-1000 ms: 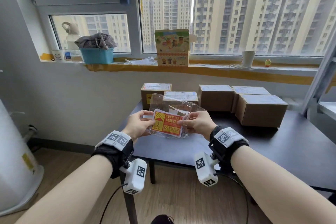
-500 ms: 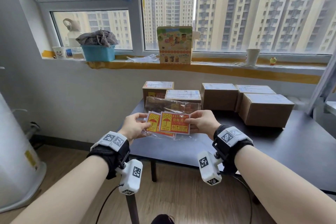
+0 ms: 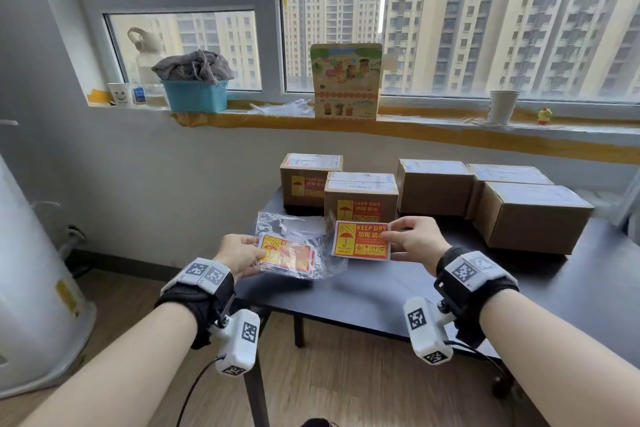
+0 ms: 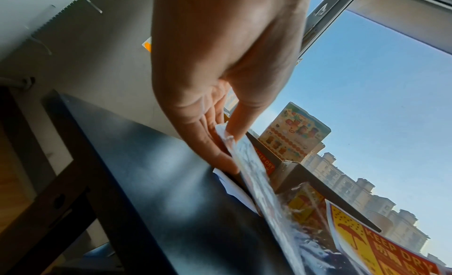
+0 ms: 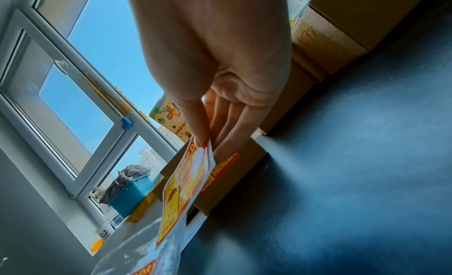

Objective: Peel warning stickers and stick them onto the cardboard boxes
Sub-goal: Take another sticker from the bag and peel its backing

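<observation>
Sticker sheet (image 3: 361,240) pinched at right edge by right hand (image 3: 412,240), held above counter (image 3: 381,291); judged light, floppy, best taken by corner for peeling. Bag of stickers (image 3: 294,250) gripped by left hand (image 3: 239,253)

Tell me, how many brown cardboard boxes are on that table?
5. Two on the left already carry stickers: back box and front box. Three plain ones on the right. None seems hidden.

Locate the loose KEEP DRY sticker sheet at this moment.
In the head view, the sticker sheet is pinched by the right hand, right of the plastic bag, before the nearest stickered box.
</observation>
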Motion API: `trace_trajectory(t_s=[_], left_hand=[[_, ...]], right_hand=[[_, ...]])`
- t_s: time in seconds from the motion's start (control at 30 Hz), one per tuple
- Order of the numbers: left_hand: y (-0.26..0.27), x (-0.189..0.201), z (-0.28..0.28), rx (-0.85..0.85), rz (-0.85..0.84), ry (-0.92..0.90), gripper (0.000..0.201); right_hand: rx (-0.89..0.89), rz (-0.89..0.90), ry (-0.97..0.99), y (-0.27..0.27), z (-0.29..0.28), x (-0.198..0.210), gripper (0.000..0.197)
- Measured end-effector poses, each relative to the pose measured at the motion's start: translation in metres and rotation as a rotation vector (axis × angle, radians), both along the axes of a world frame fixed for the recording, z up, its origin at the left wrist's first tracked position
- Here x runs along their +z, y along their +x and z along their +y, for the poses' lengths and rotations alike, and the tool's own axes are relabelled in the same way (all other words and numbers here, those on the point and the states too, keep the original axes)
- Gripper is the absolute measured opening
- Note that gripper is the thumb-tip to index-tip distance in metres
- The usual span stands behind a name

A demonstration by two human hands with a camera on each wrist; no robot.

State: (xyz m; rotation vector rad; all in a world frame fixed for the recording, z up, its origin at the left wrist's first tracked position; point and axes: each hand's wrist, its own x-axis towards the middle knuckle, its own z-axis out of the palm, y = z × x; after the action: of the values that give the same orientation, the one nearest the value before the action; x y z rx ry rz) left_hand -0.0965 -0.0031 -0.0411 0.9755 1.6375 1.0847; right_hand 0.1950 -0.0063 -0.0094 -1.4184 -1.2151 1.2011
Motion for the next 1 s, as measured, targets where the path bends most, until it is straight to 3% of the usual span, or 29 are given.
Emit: trace_trajectory(t_s=[0.17,0.27,0.4,0.5,0.6,0.73,1.0], left_hand=[[-0.004,-0.008,0.008,-0.022,0.093,-0.048,0.015],[-0.002,-0.007,0.008,-0.068,0.255,-0.001,0.008],[0.004,0.005,-0.001,-0.018,0.501,0.094,0.045],[0.013,0.020,-0.009,-0.016,0.614,0.249,0.040],[0.039,0.035,-0.016,-0.128,0.463,0.293,0.013],[0.086,0.054,-0.033,-0.379,0.093,0.116,0.021],[0.129,0.059,-0.041,-0.376,-0.039,0.122,0.005]], right_hand=[[0.009,0.012,-0.014,0.001,0.005,-0.005,0.021],[0.014,0.024,-0.004,0.000,0.005,-0.005,0.024],[0.025,0.057,0.036,0.001,-0.003,0.001,0.024],[0.023,0.089,0.075,0.002,-0.012,0.008,0.024],[0.011,0.102,0.115,0.006,-0.021,0.015,0.024],[0.004,0.114,0.138,0.014,-0.034,0.018,0.020],[-0.049,0.045,0.192,0.035,-0.050,0.022,0.016]])
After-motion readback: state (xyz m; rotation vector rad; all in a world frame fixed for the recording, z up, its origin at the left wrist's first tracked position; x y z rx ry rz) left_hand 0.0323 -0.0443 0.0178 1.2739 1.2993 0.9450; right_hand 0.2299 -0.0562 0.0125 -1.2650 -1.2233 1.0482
